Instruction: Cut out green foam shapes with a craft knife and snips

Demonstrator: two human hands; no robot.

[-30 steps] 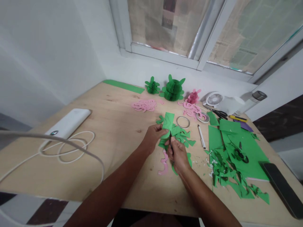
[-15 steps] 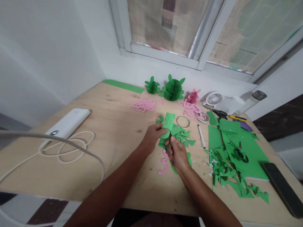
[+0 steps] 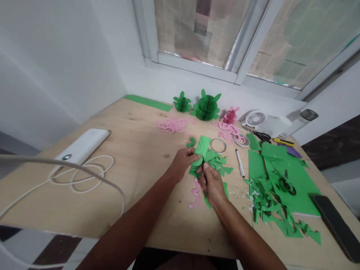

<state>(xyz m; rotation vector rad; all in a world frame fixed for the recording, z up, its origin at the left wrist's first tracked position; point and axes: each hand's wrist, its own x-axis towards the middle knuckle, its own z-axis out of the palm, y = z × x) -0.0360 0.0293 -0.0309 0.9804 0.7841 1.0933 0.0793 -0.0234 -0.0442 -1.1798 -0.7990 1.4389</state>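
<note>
Pinched in my left hand (image 3: 182, 163) is a light green paper piece (image 3: 203, 144) with curved lines drawn on it. My right hand (image 3: 211, 182) is closed around dark scissors (image 3: 203, 162), mostly hidden by the fingers, their blades at the paper's edge. Green paper scraps (image 3: 218, 161) lie just beyond my right hand. A wavy pink paper strip (image 3: 194, 197) rests on the table below my hands. A small curved green cutout (image 3: 191, 142) lies beyond my left hand.
Tape rings (image 3: 218, 145), a white pen (image 3: 240, 163), green sheets (image 3: 298, 176) with scraps and a black phone (image 3: 336, 227) lie to the right. Paper figures (image 3: 206, 107) and a small fan (image 3: 254, 118) stand behind. A white power bank (image 3: 83, 146) with a looped cable is left.
The view has shifted slightly. The green paper is tilted a little to the right, with both hands in nearly the same place.
</note>
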